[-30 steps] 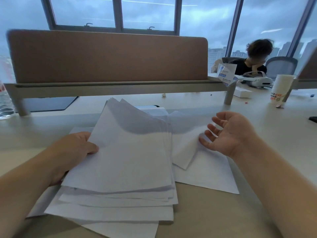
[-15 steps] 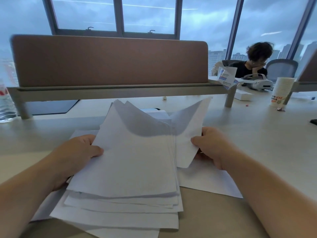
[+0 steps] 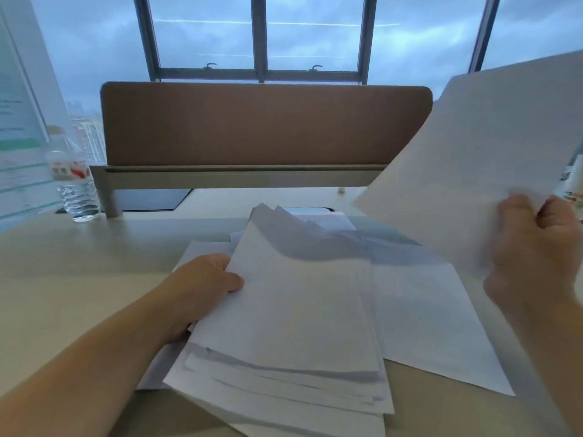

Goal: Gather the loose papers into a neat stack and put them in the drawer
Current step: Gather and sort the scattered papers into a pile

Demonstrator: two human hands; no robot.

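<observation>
An uneven pile of white papers (image 3: 293, 326) lies fanned on the beige desk (image 3: 63, 279). My left hand (image 3: 202, 288) grips the pile's left edge, thumb on top of the upper sheet. My right hand (image 3: 536, 257) pinches a single white sheet (image 3: 473, 152) and holds it up in the air at the right, above the desk. It looks blurred. One more loose sheet (image 3: 435, 329) lies flat on the desk to the right of the pile. No drawer is in view.
A brown desk divider (image 3: 265, 124) on a grey rail stands behind the papers. A clear water bottle (image 3: 74, 181) stands at the left, beside a printed board (image 3: 19, 137). A dark mat (image 3: 151, 200) lies under the divider. Windows fill the back.
My right hand has lifted one sheet off the desk, up and to the right. The view has swung left. My left hand keeps its hold on the pile.
</observation>
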